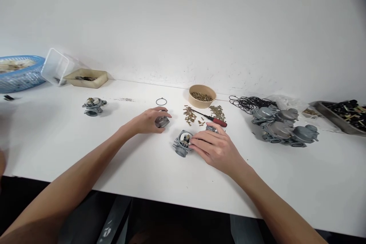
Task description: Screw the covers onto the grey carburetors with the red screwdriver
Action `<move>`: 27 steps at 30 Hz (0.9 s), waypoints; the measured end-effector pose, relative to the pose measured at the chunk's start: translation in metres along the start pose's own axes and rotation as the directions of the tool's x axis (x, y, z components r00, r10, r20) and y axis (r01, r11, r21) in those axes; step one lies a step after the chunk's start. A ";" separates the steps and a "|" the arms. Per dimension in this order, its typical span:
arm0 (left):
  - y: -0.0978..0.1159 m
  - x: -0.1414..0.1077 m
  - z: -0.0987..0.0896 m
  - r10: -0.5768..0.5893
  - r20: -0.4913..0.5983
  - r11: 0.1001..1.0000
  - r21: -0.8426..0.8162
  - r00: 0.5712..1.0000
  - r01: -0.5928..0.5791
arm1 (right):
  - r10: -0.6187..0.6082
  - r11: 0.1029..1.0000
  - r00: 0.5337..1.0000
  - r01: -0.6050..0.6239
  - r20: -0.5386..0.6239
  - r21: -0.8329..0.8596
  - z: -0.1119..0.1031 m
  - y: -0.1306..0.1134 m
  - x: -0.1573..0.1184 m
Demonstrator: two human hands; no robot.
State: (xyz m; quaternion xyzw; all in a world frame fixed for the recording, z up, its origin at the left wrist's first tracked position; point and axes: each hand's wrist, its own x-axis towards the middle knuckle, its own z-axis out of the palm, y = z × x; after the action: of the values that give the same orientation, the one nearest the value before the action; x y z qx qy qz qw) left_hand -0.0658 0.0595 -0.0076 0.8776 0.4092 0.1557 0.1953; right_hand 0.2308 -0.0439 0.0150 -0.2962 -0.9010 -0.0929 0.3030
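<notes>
A grey metal carburetor body [180, 150] lies on the white table with its open side up, showing a white float and a brass piece inside. The fingertips of my right hand [215, 146] close on its right edge by the float. My left hand [149, 120] curls its thumb and fingers round a small grey carburetor bowl [162, 122] resting on the table. Behind my right hand another grey metal part [211, 127] is mostly hidden. A black rubber ring [161, 101] lies just beyond my left hand.
Brass screws [189, 115], a red-handled screwdriver [219, 122] and a tan bowl [200, 101] of small brass parts sit ahead. Several carburetors [280, 127] and black rings [248, 103] are at right. Another carburetor [94, 106], a tray [94, 78] and a blue basket [25, 78] are left.
</notes>
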 end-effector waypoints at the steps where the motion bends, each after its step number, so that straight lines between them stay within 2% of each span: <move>1: 0.000 0.000 0.000 0.008 -0.028 1.000 -0.012 1.000 -0.009 | 0.007 1.000 1.000 -0.007 0.003 -0.005 0.001 -0.001 0.000; 6: 0.003 -0.001 -0.004 0.061 -0.151 0.997 -0.038 0.987 -0.068 | 0.009 1.000 1.000 -0.009 -0.012 -0.012 0.004 -0.004 0.002; 11: 0.008 -0.003 -0.009 0.128 -0.211 0.990 -0.031 0.969 -0.137 | 0.001 1.000 1.000 -0.001 -0.023 -0.015 0.005 -0.005 0.004; 17: 0.017 -0.004 -0.012 0.224 -0.309 0.969 -0.031 0.924 -0.245 | 0.027 0.999 1.000 -0.027 0.015 -0.023 0.006 -0.007 0.005; 20: 0.029 -0.006 -0.014 0.258 -0.305 0.959 -0.038 0.917 -0.282 | 0.029 0.998 0.999 -0.028 0.019 -0.050 0.007 -0.008 0.007; 27: 0.064 -0.016 -0.012 0.287 -0.220 0.943 -0.109 0.932 -0.316 | -0.039 0.996 0.999 0.039 -0.003 -0.083 0.006 -0.012 0.006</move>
State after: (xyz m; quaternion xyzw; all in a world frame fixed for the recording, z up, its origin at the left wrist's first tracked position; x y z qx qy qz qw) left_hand -0.0385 0.0118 0.0314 0.8936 0.2749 0.3005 0.1887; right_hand 0.2168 -0.0482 0.0138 -0.2908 -0.9013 -0.1369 0.2905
